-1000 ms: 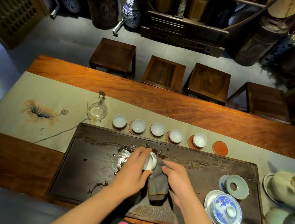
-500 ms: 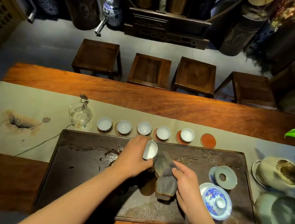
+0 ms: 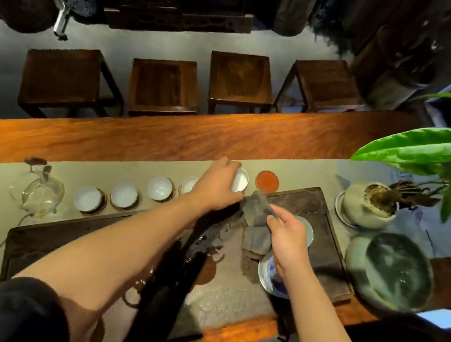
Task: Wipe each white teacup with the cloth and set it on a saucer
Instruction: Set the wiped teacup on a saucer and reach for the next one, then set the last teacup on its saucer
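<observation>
My left hand (image 3: 217, 187) holds a white teacup (image 3: 240, 180), tilted, over the runner just left of an empty red saucer (image 3: 267, 180). A grey cloth (image 3: 258, 216) is gripped in my right hand (image 3: 288, 240) over the dark tea tray (image 3: 325, 214), close behind the held cup. To the left runs a row of white cups on saucers: (image 3: 88, 199), (image 3: 124, 196), (image 3: 160, 188) and one (image 3: 189, 185) partly behind my left wrist. What lies directly under my left hand is hidden.
A glass pitcher (image 3: 38, 194) stands at the row's left end. A blue-and-white lidded cup (image 3: 270, 275) and a celadon dish (image 3: 307, 230) sit on the tray under my right hand. A potted plant (image 3: 367, 205) and a green bowl (image 3: 395, 270) stand at the right.
My left hand has carried the cup forward and right, from above the tray to beside the empty saucer. My right hand and cloth stayed over the tray. The view swung and tilted.
</observation>
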